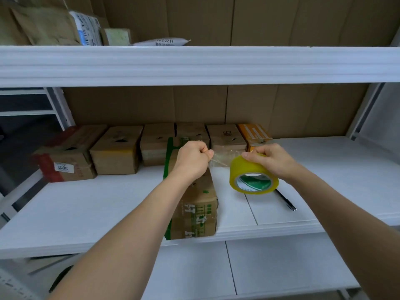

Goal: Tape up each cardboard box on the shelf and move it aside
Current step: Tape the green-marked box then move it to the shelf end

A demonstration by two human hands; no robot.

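At 9 o'clock we see the row of boxes (116, 152) standing against the back of the shelf (86, 204), side by side, reaching rightward to an orange box (255, 133) at about 1 o'clock. At centre, one box (199, 208) with green print stands apart from the row, at the shelf's front edge. Our left hand (191, 159) hovers above its far end; the grip is curled tight, thumb and fingers pinching the free end of the clear tape strip (223, 158). The strip spans to the yellow tape roll (253, 176) at 3 o'clock of that hand. Our right hand (272, 158) holds the roll from above, fingers wrapped over its top rim. At 4 o'clock of the roll a dark pen (285, 201) lies on the shelf.
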